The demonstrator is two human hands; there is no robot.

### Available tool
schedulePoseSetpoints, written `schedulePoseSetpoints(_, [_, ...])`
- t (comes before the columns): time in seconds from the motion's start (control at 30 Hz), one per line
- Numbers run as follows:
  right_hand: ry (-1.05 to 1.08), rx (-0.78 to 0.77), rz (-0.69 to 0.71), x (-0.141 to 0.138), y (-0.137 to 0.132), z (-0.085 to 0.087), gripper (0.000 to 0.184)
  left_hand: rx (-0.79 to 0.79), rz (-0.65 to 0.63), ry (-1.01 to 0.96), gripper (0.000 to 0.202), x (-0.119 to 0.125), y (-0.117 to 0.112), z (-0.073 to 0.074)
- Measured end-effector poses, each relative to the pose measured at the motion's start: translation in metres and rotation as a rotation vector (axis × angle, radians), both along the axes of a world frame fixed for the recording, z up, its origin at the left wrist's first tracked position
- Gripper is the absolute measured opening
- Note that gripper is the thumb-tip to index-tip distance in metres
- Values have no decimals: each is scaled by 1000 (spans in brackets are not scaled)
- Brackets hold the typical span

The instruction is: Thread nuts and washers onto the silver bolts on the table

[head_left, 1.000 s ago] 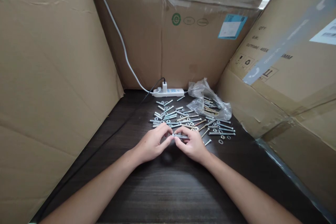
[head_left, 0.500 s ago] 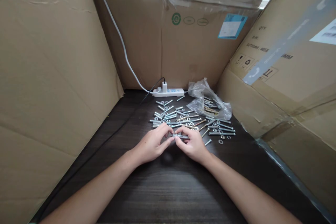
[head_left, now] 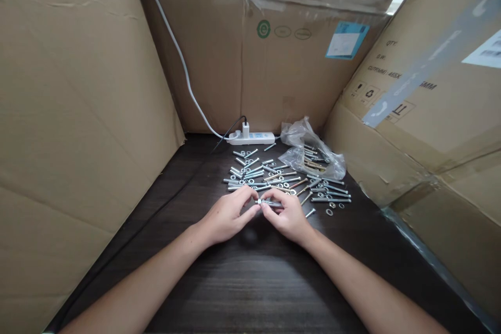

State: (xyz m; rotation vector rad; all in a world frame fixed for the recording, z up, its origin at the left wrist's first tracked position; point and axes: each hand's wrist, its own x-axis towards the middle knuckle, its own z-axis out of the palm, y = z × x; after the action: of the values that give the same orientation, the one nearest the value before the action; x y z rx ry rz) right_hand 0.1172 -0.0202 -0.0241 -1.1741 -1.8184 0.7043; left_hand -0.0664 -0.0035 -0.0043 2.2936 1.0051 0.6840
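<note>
The long white plastic power strip [head_left: 256,139] has pale blue markings on its top. In front of it the dark brown wood-look tabletop [head_left: 250,292] shows streaky grain; there I see slender metal bolts [head_left: 331,200], mostly silver, some brassy gold, and a silver-grey held metal bolt [head_left: 272,203]. To the strip's left run a white cord [head_left: 178,47] and a thin black cable [head_left: 156,207]. Behind it, the tan cardboard panel [head_left: 285,73] bears a round green logo [head_left: 263,28] and a blue-and-white rectangular paper label [head_left: 347,40]. Right of it, the tan cardboard box [head_left: 391,151] carries black print and grey tape [head_left: 410,73] with white marks.
</note>
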Motion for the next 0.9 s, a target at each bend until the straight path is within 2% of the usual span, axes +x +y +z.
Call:
schedulePoseSetpoints(0.23, [33,-21,1,-1,-1,-1,11,103,-69,-2,15,-2,0,0])
schedulePoseSetpoints(0.53, [-4,7,-5,1,1,-3,14,13,0,0,16,-2,-1,1])
schedulePoseSetpoints(0.9, [7,-12,3,0,1,-4,12,62,-56,12,13,0,0,1])
